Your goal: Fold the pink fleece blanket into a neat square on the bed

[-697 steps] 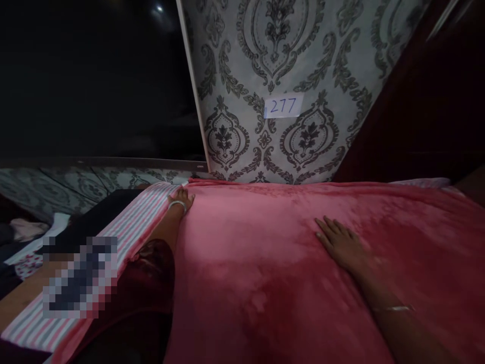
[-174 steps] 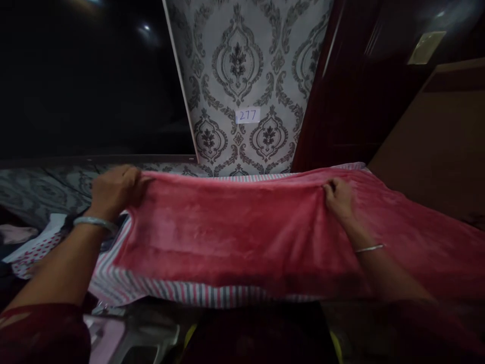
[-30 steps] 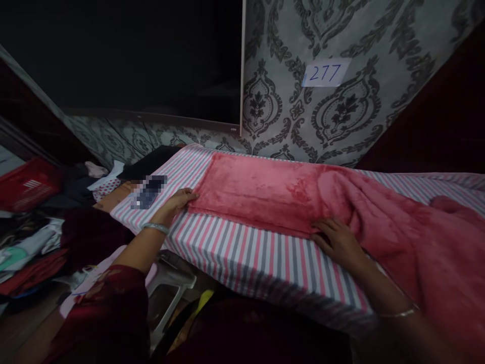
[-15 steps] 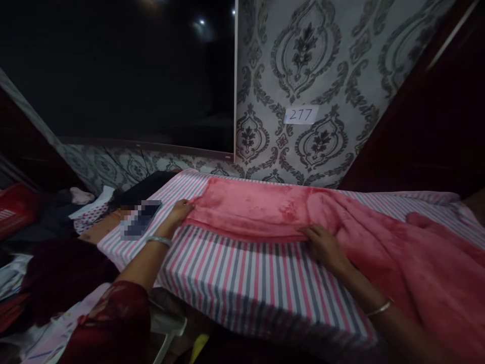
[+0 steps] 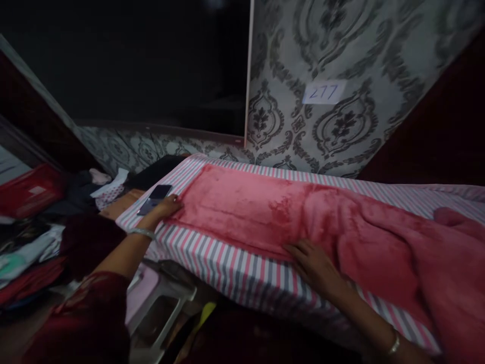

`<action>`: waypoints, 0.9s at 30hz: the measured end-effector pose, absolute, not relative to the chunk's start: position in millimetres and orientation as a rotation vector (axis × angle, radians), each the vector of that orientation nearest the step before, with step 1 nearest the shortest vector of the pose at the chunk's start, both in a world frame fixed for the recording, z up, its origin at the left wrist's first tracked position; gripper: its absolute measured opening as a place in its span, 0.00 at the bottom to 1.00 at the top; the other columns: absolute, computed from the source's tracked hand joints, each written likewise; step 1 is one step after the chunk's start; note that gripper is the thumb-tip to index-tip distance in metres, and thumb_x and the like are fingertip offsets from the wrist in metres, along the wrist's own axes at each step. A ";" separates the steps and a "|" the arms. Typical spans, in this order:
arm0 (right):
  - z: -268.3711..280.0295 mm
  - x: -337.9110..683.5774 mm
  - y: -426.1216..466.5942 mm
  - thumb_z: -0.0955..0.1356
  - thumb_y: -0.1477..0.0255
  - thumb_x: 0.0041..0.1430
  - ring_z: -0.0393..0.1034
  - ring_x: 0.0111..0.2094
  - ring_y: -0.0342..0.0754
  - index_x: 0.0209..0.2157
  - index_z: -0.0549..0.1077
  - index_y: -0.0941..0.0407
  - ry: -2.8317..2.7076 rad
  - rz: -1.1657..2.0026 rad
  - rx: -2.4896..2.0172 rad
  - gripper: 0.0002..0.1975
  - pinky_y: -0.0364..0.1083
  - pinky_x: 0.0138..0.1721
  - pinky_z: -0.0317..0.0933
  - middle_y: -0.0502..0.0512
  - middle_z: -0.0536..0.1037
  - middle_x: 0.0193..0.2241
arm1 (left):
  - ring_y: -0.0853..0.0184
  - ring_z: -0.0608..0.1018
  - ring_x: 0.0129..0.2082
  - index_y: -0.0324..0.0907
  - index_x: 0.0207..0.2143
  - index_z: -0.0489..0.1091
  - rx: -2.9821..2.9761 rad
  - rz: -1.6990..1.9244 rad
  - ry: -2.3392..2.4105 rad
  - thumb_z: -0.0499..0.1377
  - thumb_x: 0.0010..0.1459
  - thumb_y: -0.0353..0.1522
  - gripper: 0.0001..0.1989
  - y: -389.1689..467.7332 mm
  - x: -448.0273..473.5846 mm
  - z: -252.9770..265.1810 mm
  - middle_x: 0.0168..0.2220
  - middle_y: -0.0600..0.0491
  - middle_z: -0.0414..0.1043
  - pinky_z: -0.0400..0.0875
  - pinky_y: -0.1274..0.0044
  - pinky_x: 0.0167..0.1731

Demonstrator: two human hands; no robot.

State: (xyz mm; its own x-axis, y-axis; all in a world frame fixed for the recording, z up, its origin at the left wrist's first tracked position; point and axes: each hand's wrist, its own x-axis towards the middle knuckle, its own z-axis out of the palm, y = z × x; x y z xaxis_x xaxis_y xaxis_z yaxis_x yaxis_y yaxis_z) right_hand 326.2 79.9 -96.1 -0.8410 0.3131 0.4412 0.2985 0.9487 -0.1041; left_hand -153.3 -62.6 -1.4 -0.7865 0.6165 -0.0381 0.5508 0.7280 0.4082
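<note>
A plush pink blanket (image 5: pixel 242 207), flattened and smooth on the left and rumpled toward the right, lies over a striped cloth (image 5: pixel 235 275) that covers a table. At the blanket's near left corner, my left hand (image 5: pixel 169 207) has its fingers closed on the edge, close beside a dark phone (image 5: pixel 155 198). My right hand (image 5: pixel 314 265) is on the near edge, left of the rumpled part. Its fingers curl over the plush and its thumb is mostly hidden. Bracelets show on both wrists.
A large dark television (image 5: pixel 159 65) and a paper label (image 5: pixel 324 92) reading 277 are on the patterned wall behind. Piled clothes (image 5: pixel 34 253) and a red bag (image 5: pixel 34 189) are at left. A pale plastic chair (image 5: pixel 162 308) stands below the table edge.
Both hands have come toward me with the blanket's near edge, which lies closer to the table's front. The left hand is nearer the phone. The view has shifted too.
</note>
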 end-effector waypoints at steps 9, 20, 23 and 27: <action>-97.8 336.9 86.9 0.61 0.65 0.72 0.73 0.46 0.55 0.52 0.77 0.53 -2.574 0.361 -0.415 0.17 0.54 0.47 0.70 0.61 0.78 0.45 | 0.60 0.77 0.39 0.40 0.37 0.70 0.850 0.449 2.836 0.59 0.59 0.39 0.11 -71.9 -146.7 -20.0 0.38 0.46 0.76 0.67 0.75 0.35; -80.3 337.6 100.3 0.60 0.68 0.72 0.76 0.38 0.52 0.43 0.81 0.51 -2.509 0.516 -0.369 0.18 0.49 0.40 0.71 0.58 0.81 0.36 | 0.63 0.75 0.33 0.43 0.27 0.65 0.888 0.408 2.837 0.57 0.59 0.35 0.09 -75.9 -142.1 -15.3 0.27 0.52 0.70 0.64 0.77 0.32; -82.9 342.2 91.8 0.60 0.70 0.71 0.74 0.35 0.51 0.46 0.81 0.50 -2.609 0.428 -0.336 0.18 0.47 0.36 0.70 0.58 0.78 0.34 | 0.62 0.76 0.35 0.43 0.27 0.66 0.886 0.409 2.852 0.57 0.58 0.34 0.07 -77.7 -142.9 -16.8 0.27 0.52 0.72 0.65 0.77 0.33; -72.6 344.0 88.4 0.62 0.69 0.70 0.75 0.38 0.51 0.48 0.80 0.51 -2.720 0.471 -0.338 0.16 0.47 0.38 0.71 0.59 0.78 0.38 | 0.60 0.77 0.35 0.43 0.28 0.68 0.877 0.414 2.850 0.56 0.58 0.35 0.07 -79.4 -143.4 -17.3 0.28 0.51 0.73 0.66 0.75 0.34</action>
